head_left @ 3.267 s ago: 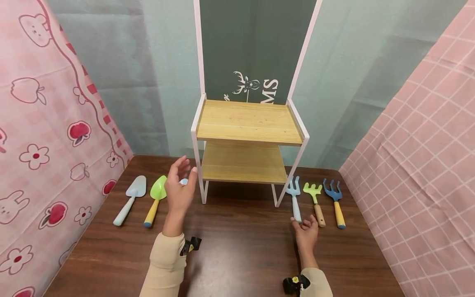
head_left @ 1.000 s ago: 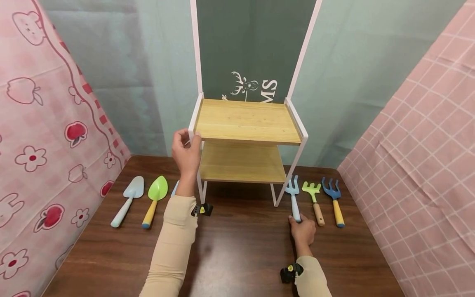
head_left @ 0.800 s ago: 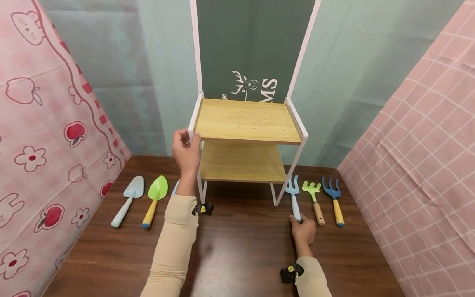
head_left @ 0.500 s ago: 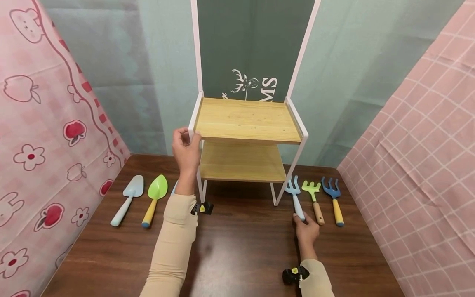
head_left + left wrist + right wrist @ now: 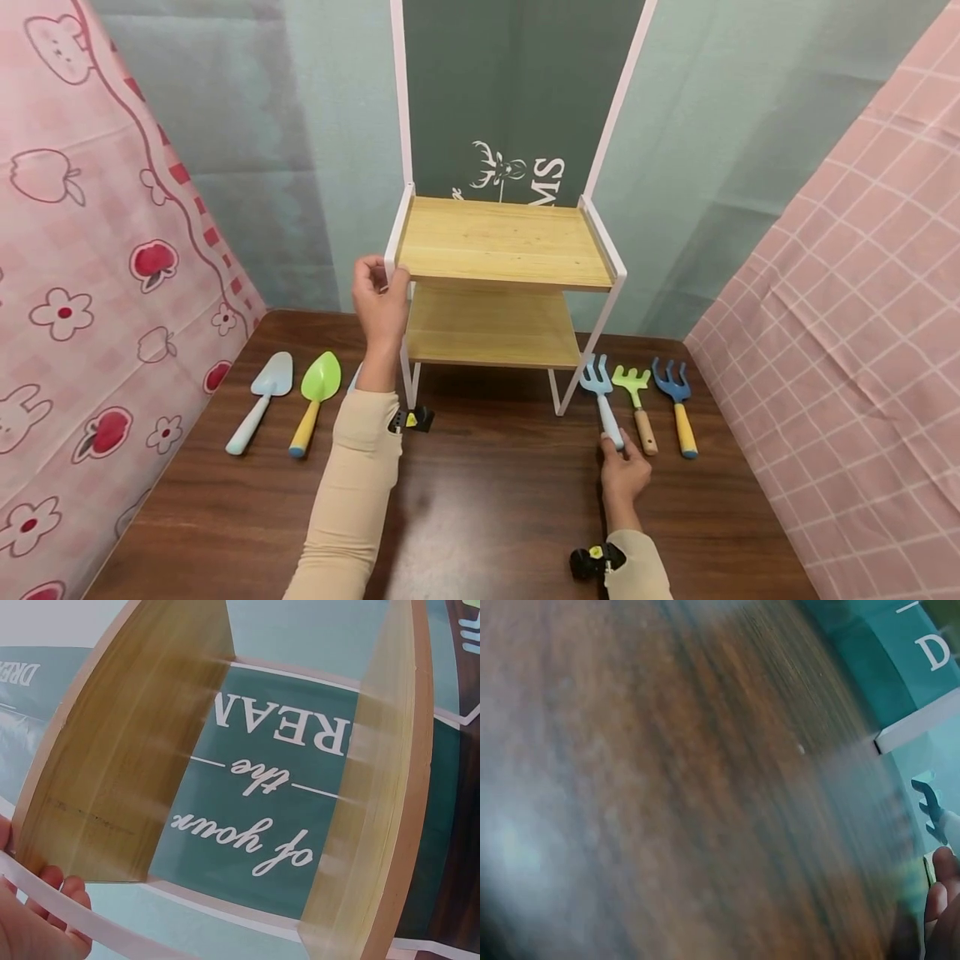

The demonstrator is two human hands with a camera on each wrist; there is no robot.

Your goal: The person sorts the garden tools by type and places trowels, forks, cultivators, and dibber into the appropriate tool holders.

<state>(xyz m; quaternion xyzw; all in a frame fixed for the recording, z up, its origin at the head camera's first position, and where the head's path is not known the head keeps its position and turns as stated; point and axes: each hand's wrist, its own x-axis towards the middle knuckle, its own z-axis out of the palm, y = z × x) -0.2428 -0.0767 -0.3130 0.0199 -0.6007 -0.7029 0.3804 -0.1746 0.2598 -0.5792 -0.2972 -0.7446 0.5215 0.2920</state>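
A two-tier shelf (image 5: 502,242) with light wooden boards and a white frame stands at the back middle of the table. My left hand (image 5: 382,310) grips the front left corner of its frame, level with the top board. In the left wrist view, the fingers (image 5: 52,876) show around the white frame bar beside the board. My right hand (image 5: 624,477) pinches the handle end of a light blue hand fork (image 5: 602,396), whose tines point away beside the shelf's right leg. At the edge of the right wrist view, only part of that hand and the fork's tines (image 5: 930,806) show.
Right of the held fork lie a green hand fork (image 5: 636,404) and a dark blue one (image 5: 678,404). On the left lie a pale blue trowel (image 5: 266,392) and a green trowel (image 5: 315,396). Another blue tool (image 5: 355,377) is mostly hidden behind my left arm. Curtains hang around the table.
My left hand has risen to the shelf's corner and taken hold of it. My right hand has gripped the light blue fork and swung its handle end to the right.
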